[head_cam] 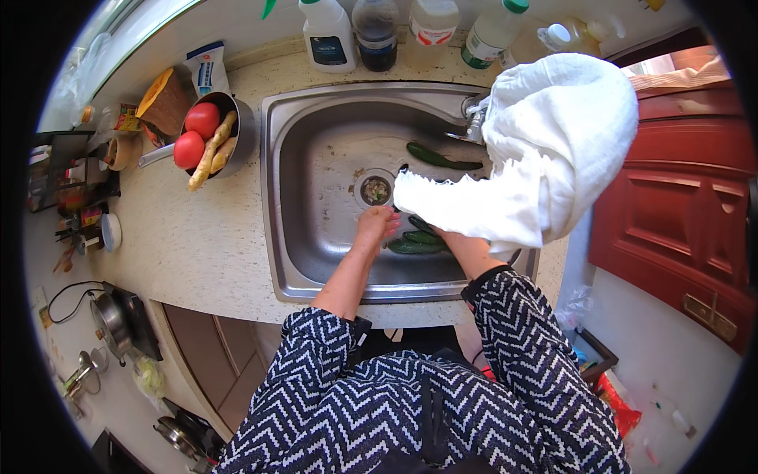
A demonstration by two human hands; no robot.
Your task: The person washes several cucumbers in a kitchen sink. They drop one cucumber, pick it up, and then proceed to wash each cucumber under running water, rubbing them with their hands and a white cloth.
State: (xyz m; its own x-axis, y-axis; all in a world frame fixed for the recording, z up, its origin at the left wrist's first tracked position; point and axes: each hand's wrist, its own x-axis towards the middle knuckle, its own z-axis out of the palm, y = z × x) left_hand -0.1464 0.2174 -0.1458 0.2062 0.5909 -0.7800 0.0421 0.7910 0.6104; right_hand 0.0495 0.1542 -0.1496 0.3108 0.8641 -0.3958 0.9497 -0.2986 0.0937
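My left hand is low in the stainless steel sink, beside the drain strainer, its fingers pointing right. A small dark end shows by its fingertips, partly behind a white cloth; whether the hand grips it is unclear. That cloth hangs over the tap side and covers most of my right hand, so its fingers are hidden. Near that hand lie several dark green cucumbers on the sink floor. Another long cucumber rests at the back of the basin.
On the counter left, a steel saucepan holds tomatoes and ginger. Behind it are a cut pumpkin and a white packet. Several bottles line the back. A red cabinet door stands at right.
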